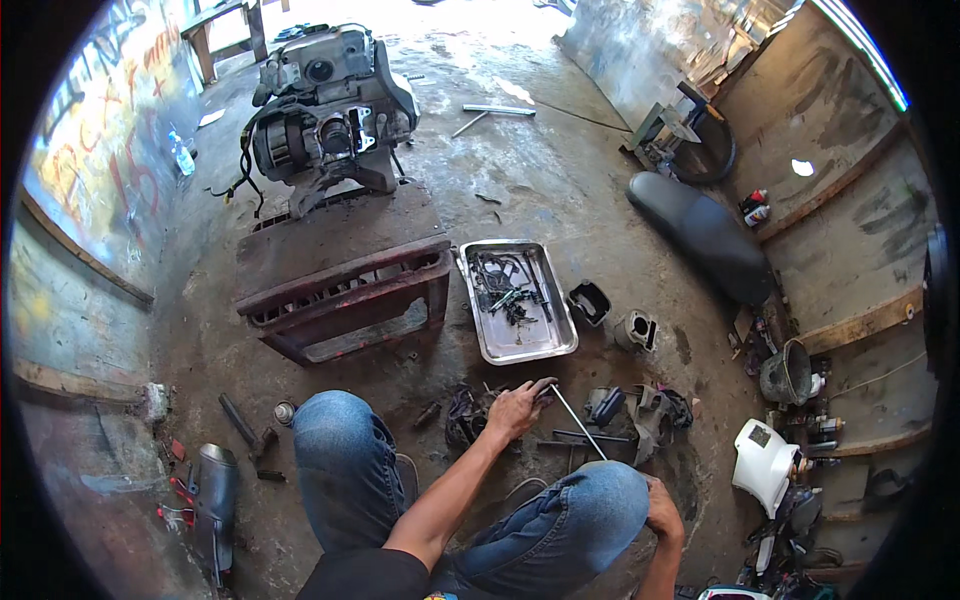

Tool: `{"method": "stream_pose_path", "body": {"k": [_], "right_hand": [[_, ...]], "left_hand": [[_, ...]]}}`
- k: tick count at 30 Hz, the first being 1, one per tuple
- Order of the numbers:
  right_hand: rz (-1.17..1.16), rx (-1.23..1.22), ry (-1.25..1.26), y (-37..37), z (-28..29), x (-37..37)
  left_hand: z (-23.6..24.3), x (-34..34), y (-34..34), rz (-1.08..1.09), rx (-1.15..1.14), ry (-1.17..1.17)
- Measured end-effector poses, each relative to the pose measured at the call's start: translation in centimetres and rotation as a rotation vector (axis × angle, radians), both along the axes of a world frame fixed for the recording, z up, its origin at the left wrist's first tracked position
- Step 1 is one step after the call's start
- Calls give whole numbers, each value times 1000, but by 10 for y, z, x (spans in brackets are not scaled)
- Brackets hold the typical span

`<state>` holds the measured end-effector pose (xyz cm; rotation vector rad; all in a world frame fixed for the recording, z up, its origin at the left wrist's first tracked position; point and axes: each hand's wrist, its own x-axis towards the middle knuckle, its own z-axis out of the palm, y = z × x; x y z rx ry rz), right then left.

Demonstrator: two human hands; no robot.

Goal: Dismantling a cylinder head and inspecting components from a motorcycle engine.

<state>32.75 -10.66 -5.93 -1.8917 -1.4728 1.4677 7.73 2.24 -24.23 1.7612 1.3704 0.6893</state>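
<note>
My left hand (515,412) reaches forward between my knees, its fingers closed around the dark end of a long thin metal-shafted tool (578,420). The shaft slants down to the right, and its far end meets the edge of my right knee. Against the outer side of that knee lies my right hand (663,508); most of its fingers are hidden. Just beyond the left hand stands a metal tray (530,353) holding several small dark parts and tools. Under the left hand, a dark crumpled bundle (465,418) lies on the floor.
An engine (330,110) sits on an upturned dark red crate (340,245), ahead left. Two hollow engine parts, including a cylinder (636,330), stand right of the tray. A black motorcycle seat (700,235) and white panel (765,465) lie along the right wall. An exhaust muffler (215,500) lies left.
</note>
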Motion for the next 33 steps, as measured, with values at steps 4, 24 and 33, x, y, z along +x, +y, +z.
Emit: {"method": "stream_pose_path", "body": {"k": [4,24,33], "right_hand": [[25,-81,-136,-2,-2,8],[-63,-89,-74,-10,2,2],[-18,-80,-124,-14,-1,3]], "left_hand": [[-11,0,1,-50,3,-20],[-9,6,6,102,-127,-61],[-3,4,13,55,-287,-32]]}}
